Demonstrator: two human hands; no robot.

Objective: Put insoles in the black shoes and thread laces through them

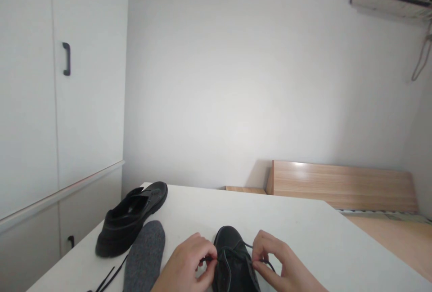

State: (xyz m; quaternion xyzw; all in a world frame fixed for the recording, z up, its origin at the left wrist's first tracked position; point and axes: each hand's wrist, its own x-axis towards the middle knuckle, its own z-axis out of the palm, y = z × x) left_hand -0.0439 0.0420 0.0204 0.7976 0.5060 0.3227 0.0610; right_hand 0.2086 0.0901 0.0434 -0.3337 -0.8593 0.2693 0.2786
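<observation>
A black shoe (232, 249) stands on the white table (297, 233) at the bottom centre, toe pointing away from me. My left hand (187, 265) is closed in a pinch on the shoe's black lace at its left side. My right hand (280, 260) pinches the lace (248, 245) on the shoe's right side. Both hands rest against the shoe's opening. Only the front half of the shoe shows above the frame's lower edge.
A second black shoe (130, 217) lies on the table's left side, with a grey insole (145, 256) beside it and a loose black lace (108, 278) near the edge. A white cupboard (60, 103) stands to the left. A wooden bed frame (340, 184) is behind the table.
</observation>
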